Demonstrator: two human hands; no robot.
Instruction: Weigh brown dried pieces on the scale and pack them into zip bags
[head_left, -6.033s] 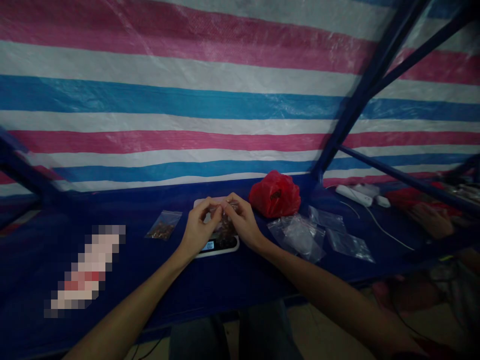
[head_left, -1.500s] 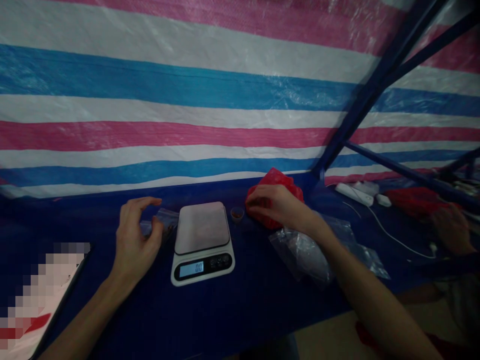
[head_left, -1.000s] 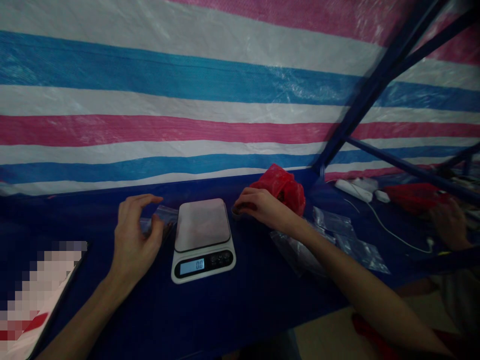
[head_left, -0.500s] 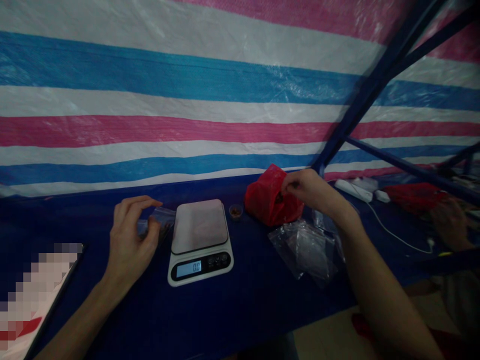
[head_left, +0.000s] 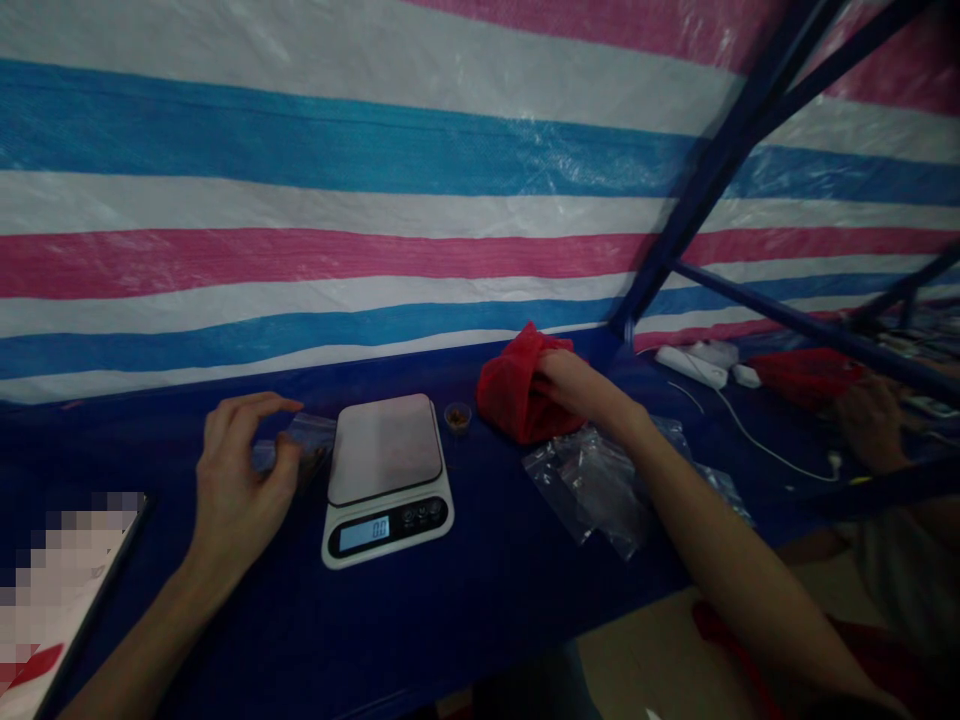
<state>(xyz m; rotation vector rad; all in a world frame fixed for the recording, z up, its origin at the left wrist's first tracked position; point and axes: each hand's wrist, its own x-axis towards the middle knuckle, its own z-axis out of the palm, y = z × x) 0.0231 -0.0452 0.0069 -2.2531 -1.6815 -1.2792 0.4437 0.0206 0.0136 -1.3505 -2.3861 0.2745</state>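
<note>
Closest, at the lower left of the frame, a pale flat thing with a red mark lay on the blue surface. Just past it, left of the middle, the left hand was bent like a letter C. Its grip was apart, with a gap between thumb and fingers. A small clear bag with something dark in it lay beside that hand. The white scale sat near the middle, and its little screen said 0.0. Right of the middle lay some flat clear bags. A tiny clear cup of brown bits stood between the scale and the red bag. The right hand was inside the red bag. Its fingers were hidden, so I could not tell about that grip. Farther right, a white cord and another red sack lay near another person's hand. At the back, a blue bar slanted in front of a striped sheet.
</note>
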